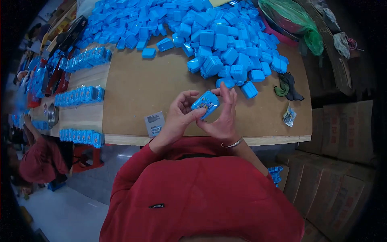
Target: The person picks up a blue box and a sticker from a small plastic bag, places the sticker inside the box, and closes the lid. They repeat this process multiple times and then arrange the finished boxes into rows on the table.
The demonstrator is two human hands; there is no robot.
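Note:
Just above the table's front edge I hold a small blue plastic box, tilted, with a colourful cartoon picture on its face. My left hand is closed round its left side, the thumb lying across the picture. At the box's right side, my right hand curves its thumb and fingers about the lower and upper edges. A grey printed card lies left of my left wrist. Beyond my hands rises a big heap of plain blue boxes; its nearest boxes lie close to my right fingertips.
Rows of pictured blue boxes stand on the left. At right lie a dark cloth strip and a small clear packet. Green plastic netting hangs at the back right. Cardboard cartons are stacked right. Another person works at left.

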